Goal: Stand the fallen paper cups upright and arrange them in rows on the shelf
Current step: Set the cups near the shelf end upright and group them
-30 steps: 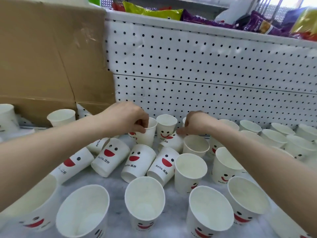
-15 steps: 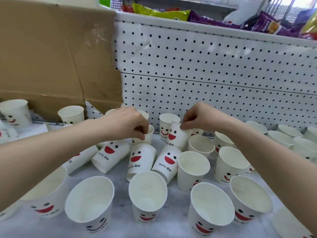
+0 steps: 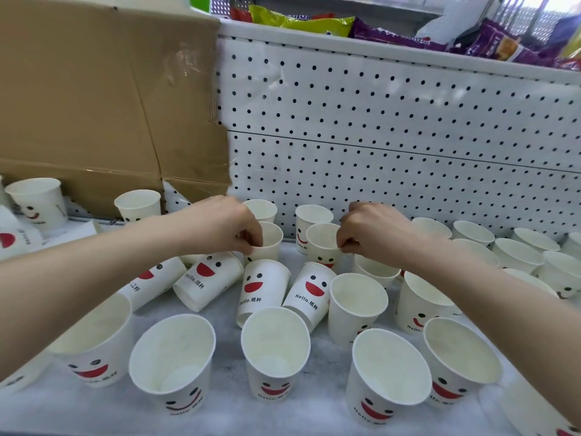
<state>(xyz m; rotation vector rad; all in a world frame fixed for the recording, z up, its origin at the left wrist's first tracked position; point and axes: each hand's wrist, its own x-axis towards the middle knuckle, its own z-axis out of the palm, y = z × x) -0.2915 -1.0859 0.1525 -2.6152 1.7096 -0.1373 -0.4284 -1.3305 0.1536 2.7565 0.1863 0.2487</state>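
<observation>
Cardboard (image 3: pixel 94 99) against pegboard (image 3: pixel 393 136) — snack bags (image 3: pixel 301 22), apparently, above.

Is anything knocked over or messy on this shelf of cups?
Yes. Four fallen cups lie on their sides in the middle, printed faces up, among upright ones. Another lies tipped at far left. The left hand and right hand each pinch an upright cup's rim.

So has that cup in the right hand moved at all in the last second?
Yes. The right hand has tipped the cup from lying down to upright, nearer the pegboard.
</observation>
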